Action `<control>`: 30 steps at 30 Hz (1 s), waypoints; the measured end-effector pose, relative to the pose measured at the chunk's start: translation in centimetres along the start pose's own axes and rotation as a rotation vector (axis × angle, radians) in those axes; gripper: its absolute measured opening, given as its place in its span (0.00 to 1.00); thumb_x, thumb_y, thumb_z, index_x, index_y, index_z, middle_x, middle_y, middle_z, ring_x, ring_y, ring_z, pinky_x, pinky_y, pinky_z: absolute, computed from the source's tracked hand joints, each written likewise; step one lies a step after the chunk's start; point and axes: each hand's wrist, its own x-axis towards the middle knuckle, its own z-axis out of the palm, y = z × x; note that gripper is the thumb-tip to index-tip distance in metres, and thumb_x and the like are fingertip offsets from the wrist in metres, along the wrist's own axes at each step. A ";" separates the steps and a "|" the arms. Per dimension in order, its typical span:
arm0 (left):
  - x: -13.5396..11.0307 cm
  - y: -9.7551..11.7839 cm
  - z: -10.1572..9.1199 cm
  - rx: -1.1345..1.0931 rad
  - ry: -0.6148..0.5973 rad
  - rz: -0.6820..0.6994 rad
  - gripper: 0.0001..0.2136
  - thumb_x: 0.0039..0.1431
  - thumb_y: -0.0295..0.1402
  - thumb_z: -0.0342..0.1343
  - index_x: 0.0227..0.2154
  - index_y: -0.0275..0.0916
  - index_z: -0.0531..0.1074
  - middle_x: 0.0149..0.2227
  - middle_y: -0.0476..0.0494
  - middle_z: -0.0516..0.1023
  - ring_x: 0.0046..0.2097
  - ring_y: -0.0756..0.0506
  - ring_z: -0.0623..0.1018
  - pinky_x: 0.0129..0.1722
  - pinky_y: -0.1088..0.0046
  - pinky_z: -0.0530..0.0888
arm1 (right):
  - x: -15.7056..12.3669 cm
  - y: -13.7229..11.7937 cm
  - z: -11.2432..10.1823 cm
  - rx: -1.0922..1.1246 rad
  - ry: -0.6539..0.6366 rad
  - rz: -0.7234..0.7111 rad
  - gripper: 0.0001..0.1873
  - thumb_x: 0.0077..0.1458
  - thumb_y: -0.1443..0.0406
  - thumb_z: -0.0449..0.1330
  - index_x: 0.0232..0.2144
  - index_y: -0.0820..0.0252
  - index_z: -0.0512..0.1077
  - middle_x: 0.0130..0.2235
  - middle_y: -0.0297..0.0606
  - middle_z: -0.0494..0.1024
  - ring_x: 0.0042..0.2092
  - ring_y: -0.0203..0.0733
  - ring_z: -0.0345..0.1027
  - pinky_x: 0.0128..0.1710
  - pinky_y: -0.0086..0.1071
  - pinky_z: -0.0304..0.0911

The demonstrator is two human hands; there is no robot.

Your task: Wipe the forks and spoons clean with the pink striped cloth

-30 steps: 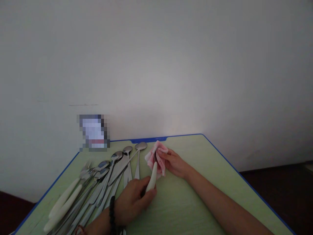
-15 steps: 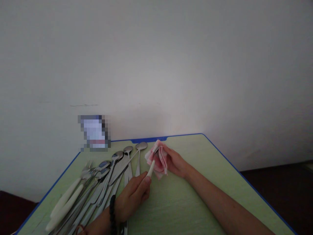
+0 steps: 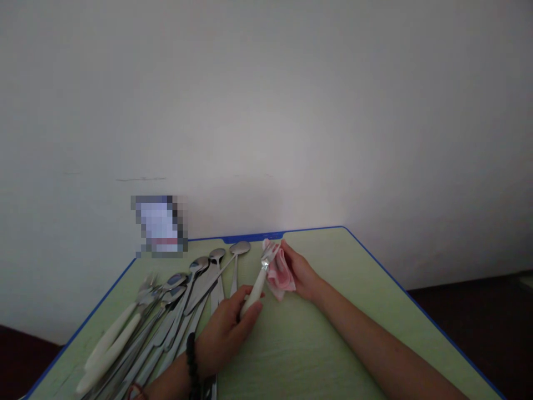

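My left hand [image 3: 227,333] is closed round the white handle of a fork [image 3: 257,284], whose metal tines point away from me. My right hand [image 3: 300,273] grips a crumpled pink cloth [image 3: 278,271] and presses it against the fork's metal end near the table's far edge. A dark bead bracelet sits on my left wrist.
A light green table with a blue rim [image 3: 366,311] stands against a plain white wall. Several metal spoons [image 3: 210,272], forks and white-handled pieces of cutlery [image 3: 111,339] lie in a fan on the left half of the table. A blurred small object [image 3: 159,225] stands at the far left corner.
The fork has slid out of the folded cloth so that its tines now show, and its handle has turned more upright. The cloth has shifted slightly right with my right hand.
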 end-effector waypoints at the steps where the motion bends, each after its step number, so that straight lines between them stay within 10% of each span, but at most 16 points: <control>1: 0.0 0.0 0.0 0.000 0.009 0.003 0.15 0.60 0.41 0.42 0.42 0.36 0.64 0.20 0.56 0.60 0.22 0.51 0.61 0.21 0.78 0.58 | -0.1 0.0 0.1 -0.014 -0.009 -0.022 0.16 0.52 0.54 0.55 0.34 0.61 0.68 0.29 0.36 0.76 0.29 0.36 0.69 0.30 0.30 0.65; 7: -0.1 0.1 -0.1 0.038 0.031 0.036 0.15 0.61 0.41 0.41 0.42 0.36 0.64 0.24 0.52 0.67 0.25 0.50 0.65 0.24 0.77 0.61 | -0.6 0.3 0.2 -0.201 0.034 -0.143 0.29 0.36 0.70 0.66 0.45 0.57 0.67 0.34 0.31 0.76 0.28 0.33 0.68 0.28 0.26 0.64; 13: -0.2 0.6 -0.3 0.147 0.026 0.029 0.12 0.58 0.39 0.44 0.35 0.37 0.68 0.26 0.50 0.71 0.27 0.49 0.69 0.27 0.76 0.62 | -0.1 0.6 -0.2 -0.161 0.255 -0.139 0.28 0.43 0.66 0.60 0.50 0.56 0.64 0.31 0.31 0.77 0.29 0.36 0.70 0.30 0.30 0.64; 24: 0.1 0.5 0.1 0.080 0.084 -0.017 0.14 0.58 0.40 0.45 0.39 0.36 0.69 0.30 0.46 0.76 0.29 0.47 0.73 0.29 0.75 0.65 | -0.1 -0.3 0.2 0.031 0.101 -0.125 0.18 0.56 0.59 0.49 0.46 0.59 0.67 0.38 0.38 0.78 0.37 0.40 0.72 0.41 0.35 0.65; 30: 0.1 0.0 0.3 0.007 0.143 -0.070 0.19 0.59 0.43 0.42 0.44 0.35 0.64 0.17 0.56 0.62 0.19 0.51 0.63 0.18 0.77 0.58 | -0.4 -0.5 0.3 0.044 -0.015 -0.096 0.24 0.55 0.51 0.46 0.47 0.58 0.66 0.41 0.40 0.77 0.41 0.43 0.70 0.45 0.41 0.62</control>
